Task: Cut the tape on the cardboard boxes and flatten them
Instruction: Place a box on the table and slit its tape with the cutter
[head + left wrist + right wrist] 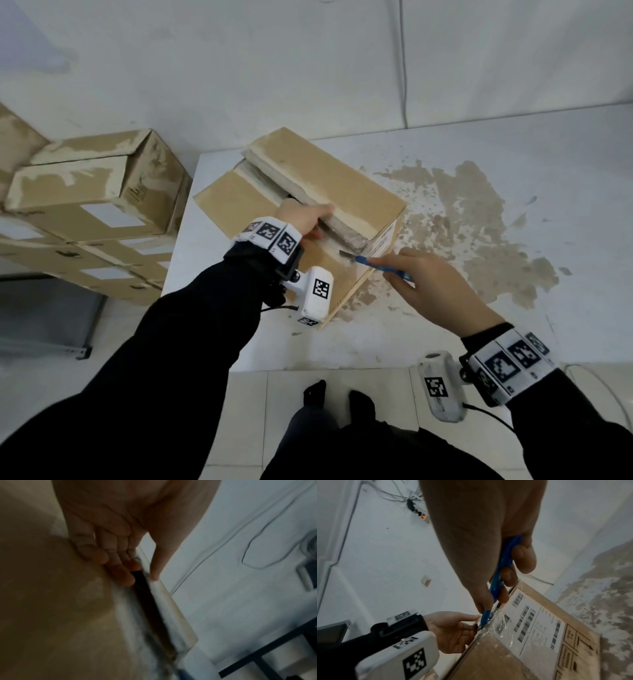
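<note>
A brown cardboard box [318,178] stands on the white table [534,144], its two top flaps slightly parted along the taped seam. My left hand [303,219] grips a flap at the near end of that gap. Its fingers [120,568] reach into the dark slit and the thumb [155,566] lies on the pale flap edge [173,609]. My right hand [428,284] holds a blue utility knife [380,266]. The knife [498,580] has its blade at the box's near top corner, in the clear tape [498,623] beside the white shipping label [534,626].
Several more taped cardboard boxes [92,195] are stacked to the left of the table. A worn brown patch [472,219] covers the table to the right of the box. A cable [404,68] hangs down the wall. A power strip [421,513] lies beyond. My feet [339,394] stand at the table's front edge.
</note>
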